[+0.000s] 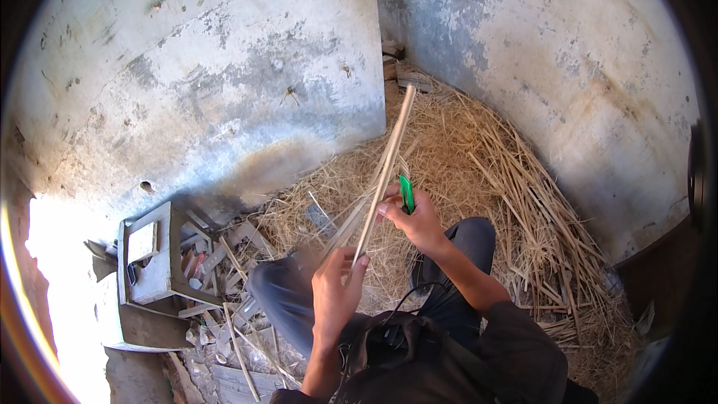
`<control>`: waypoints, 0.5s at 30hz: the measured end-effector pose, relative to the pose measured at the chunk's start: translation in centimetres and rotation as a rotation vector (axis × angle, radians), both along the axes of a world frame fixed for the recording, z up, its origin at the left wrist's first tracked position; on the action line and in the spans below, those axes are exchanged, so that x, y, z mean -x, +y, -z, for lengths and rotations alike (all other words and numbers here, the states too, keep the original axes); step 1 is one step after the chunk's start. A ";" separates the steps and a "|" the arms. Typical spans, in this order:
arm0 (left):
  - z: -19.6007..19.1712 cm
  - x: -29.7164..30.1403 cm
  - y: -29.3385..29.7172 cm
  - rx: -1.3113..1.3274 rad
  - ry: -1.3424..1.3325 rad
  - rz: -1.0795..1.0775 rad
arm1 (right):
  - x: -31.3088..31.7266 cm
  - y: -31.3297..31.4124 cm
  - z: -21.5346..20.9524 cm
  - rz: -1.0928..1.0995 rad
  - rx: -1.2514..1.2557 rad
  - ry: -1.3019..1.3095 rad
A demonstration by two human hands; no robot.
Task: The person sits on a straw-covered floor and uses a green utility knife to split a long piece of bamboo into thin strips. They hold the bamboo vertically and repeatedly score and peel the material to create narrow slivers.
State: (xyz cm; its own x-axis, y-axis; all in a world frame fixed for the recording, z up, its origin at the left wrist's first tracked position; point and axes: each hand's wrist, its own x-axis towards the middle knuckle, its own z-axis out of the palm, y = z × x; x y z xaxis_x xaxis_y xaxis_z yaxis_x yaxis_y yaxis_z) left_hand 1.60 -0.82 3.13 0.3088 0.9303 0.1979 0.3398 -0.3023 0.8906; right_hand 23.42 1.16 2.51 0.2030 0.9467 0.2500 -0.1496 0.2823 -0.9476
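A long, pale bamboo strip (392,151) slants up and away in front of me, its far end near the corner of the room. My left hand (335,288) pinches its lower end between thumb and fingers. Farther up, my right hand (417,218) is closed, with thumb and fingertips against the strip. A green utility knife (406,194) is in this same hand, standing up between the fingers; its blade cannot be made out. Thinner, blurred slivers (348,226) run along the strip's left side, and whether they are joined to it is unclear.
Shavings (449,131) cover the floor ahead, with long split strips (516,187) along the right wall. At left stands a worn wooden stool (153,284) bearing a small block (143,242), with scraps around it. My bent knees (280,292) flank the work; peeling walls (247,52) meet ahead.
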 end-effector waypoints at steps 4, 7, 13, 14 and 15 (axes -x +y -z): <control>-0.5 -0.7 0.3 0.116 -0.032 -0.002 | -1.0 -0.2 0.8 -0.021 -0.099 -0.071; -0.4 -0.8 0.4 0.091 -0.044 -0.028 | -1.8 -1.2 0.9 0.052 -0.247 -0.346; -0.9 -0.6 0.2 0.171 -0.141 0.036 | -1.8 -1.9 0.9 0.153 -0.454 -0.899; -0.9 -0.5 0.1 0.216 -0.171 0.053 | -1.7 -1.9 0.9 0.160 -0.474 -0.918; -0.9 -0.4 0.0 0.259 -0.202 0.069 | -1.6 -2.0 0.8 0.167 -0.496 -0.937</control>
